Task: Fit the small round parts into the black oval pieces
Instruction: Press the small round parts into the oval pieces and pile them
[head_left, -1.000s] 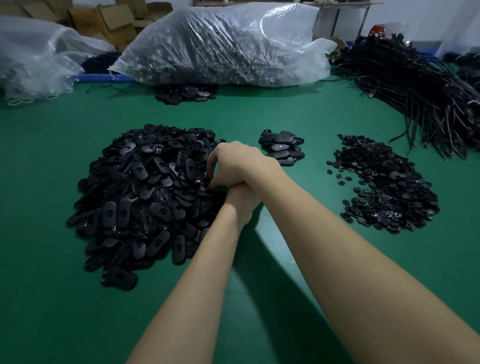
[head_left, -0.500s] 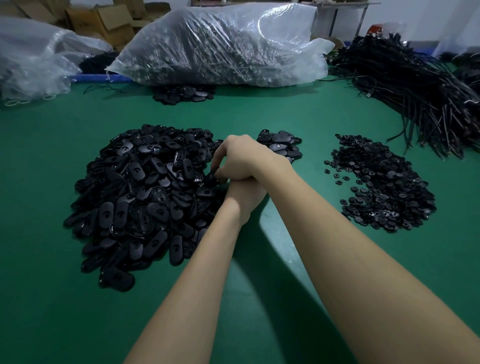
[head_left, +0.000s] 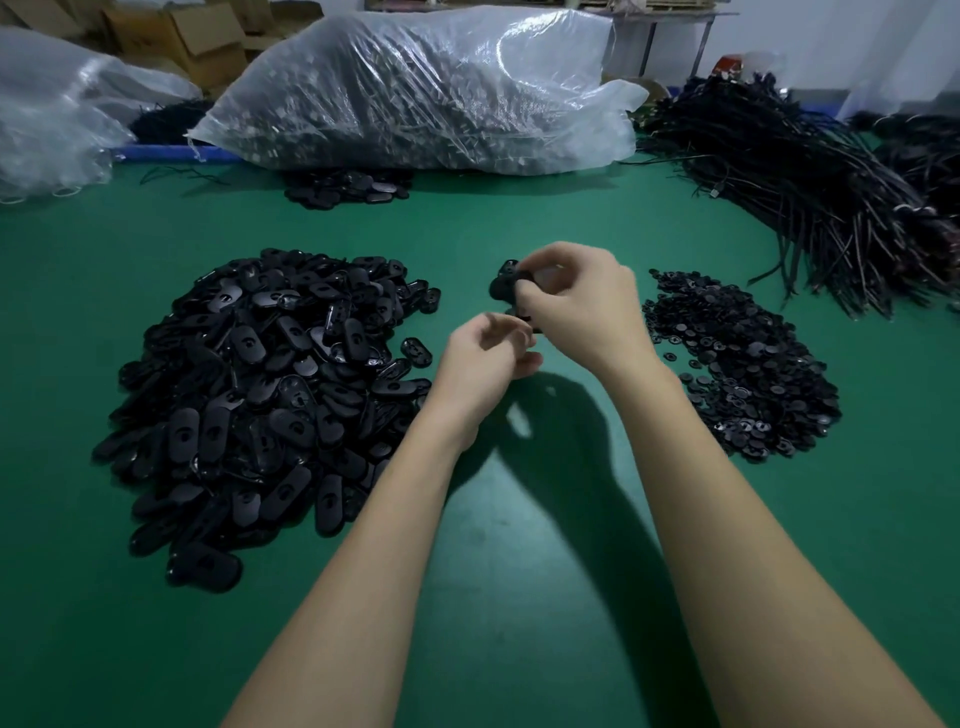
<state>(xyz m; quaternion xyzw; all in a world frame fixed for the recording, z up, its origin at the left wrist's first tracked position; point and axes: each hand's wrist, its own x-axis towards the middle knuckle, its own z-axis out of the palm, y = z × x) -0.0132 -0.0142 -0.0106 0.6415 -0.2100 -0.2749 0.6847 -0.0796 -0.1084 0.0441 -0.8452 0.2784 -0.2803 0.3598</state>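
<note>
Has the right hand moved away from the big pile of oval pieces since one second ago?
Yes. The right hand has moved rightward off the big pile of oval pieces and now is over the small stack.

A green table top (head_left: 519, 597) under dim light, cardboard boxes (head_left: 176, 36) and a pale wall (head_left: 831, 36) behind

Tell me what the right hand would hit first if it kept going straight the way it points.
Probably the small pile of finished oval pieces just beyond the right hand, which points forward-left; depth is unclear.
</note>
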